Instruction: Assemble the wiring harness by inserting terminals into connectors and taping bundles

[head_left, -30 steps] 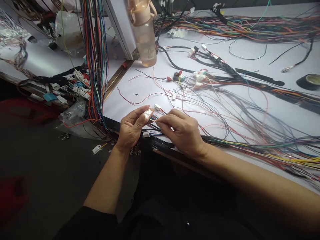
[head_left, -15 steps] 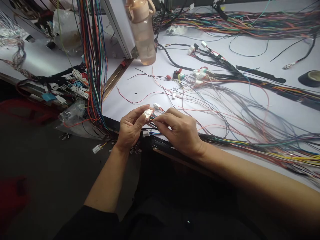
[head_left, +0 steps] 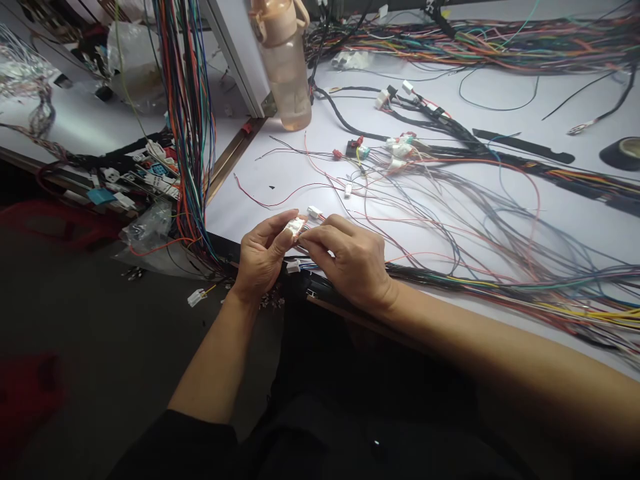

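Observation:
My left hand (head_left: 261, 259) pinches a small white connector (head_left: 295, 227) between thumb and fingers at the near edge of the white table (head_left: 300, 180). My right hand (head_left: 350, 261) sits right beside it, its fingertips pinched on thin wires at the connector's back. A second white connector (head_left: 315, 213) lies just behind the hands, and a third (head_left: 293, 267) lies below them. Coloured wires run from the hands to the right into a thick harness bundle (head_left: 525, 287).
A beige water bottle (head_left: 285, 63) stands at the back. A curtain of hanging coloured wires (head_left: 187, 120) drops at the left. Black tape roll (head_left: 623, 153) lies far right. Loose connectors (head_left: 395, 150) and wire bundles (head_left: 475, 40) cover the table's back. A white connector (head_left: 196, 297) hangs below the edge.
My right hand has slid a little to the left, closing up against the connector in my left hand. The view has shifted slightly.

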Demonstrator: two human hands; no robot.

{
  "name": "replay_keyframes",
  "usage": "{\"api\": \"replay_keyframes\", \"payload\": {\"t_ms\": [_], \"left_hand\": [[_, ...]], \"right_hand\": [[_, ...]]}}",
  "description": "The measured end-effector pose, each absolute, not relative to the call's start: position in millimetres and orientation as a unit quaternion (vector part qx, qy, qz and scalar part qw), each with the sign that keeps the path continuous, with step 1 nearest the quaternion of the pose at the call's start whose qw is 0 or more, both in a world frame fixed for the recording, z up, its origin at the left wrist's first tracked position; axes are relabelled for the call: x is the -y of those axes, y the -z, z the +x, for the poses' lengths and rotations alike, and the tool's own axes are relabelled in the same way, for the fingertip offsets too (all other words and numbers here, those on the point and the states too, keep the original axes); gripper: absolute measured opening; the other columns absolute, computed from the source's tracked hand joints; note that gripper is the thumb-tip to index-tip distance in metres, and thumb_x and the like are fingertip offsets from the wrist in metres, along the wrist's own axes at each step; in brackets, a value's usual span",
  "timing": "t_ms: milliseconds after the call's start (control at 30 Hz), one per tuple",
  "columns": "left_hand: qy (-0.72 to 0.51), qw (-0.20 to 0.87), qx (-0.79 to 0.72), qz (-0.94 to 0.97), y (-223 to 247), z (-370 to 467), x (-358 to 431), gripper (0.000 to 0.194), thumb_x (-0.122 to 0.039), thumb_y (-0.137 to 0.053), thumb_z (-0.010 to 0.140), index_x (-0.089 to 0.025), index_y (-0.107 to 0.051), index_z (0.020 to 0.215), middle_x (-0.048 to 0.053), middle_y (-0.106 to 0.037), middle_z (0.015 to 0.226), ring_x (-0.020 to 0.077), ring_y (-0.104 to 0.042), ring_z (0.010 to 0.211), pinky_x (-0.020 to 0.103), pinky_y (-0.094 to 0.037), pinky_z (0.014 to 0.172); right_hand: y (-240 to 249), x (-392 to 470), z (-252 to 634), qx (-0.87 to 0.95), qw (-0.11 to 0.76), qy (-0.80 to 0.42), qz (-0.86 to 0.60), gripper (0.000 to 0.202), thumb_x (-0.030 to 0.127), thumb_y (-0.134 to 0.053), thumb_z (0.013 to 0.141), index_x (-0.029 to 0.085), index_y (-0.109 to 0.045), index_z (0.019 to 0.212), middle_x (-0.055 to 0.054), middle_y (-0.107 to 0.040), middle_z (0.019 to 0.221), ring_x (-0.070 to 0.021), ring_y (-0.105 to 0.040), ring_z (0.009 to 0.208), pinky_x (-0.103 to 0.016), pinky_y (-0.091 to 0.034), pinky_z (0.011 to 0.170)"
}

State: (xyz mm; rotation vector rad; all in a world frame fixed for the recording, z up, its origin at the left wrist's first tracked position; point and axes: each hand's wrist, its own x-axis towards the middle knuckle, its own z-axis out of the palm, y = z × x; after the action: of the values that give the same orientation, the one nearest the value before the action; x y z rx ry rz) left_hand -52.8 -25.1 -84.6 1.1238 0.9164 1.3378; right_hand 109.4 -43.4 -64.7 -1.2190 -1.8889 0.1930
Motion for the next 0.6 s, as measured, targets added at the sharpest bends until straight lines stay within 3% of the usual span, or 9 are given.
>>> {"api": "replay_keyframes", "payload": {"t_ms": [167, 600], "left_hand": [[-0.566, 0.556, -0.383, 0.473, 85.3, -52.6, 25.6, 0.031, -0.033, -0.079, 0.073, -0.023, -0.074, 0.102, 0.005, -0.074, 0.101, 0.0145, -0.068, 0.091, 0.025, -0.054, 0.083], [-0.561, 0.553, -0.393, 0.474, 87.2, -55.5, 24.2, 0.034, -0.034, -0.082, 0.068, -0.022, -0.075, 0.099, 0.007, -0.073, 0.104, 0.0187, -0.068, 0.096, 0.033, -0.052, 0.093]], "right_hand": [[65.1, 45.3, 113.2, 0.747, 0.438, -0.061, -0.496, 0.023, 0.037, -0.055, 0.094, 0.025, -0.073, 0.086, 0.002, -0.067, 0.077, -0.0067, -0.058, 0.065, -0.022, -0.034, 0.055], [64.6, 44.5, 111.6, 0.769, 0.418, -0.069, -0.48, 0.024, 0.034, -0.052, 0.096, 0.025, -0.073, 0.09, 0.0, -0.068, 0.078, -0.0097, -0.06, 0.071, -0.022, -0.038, 0.063]]}}
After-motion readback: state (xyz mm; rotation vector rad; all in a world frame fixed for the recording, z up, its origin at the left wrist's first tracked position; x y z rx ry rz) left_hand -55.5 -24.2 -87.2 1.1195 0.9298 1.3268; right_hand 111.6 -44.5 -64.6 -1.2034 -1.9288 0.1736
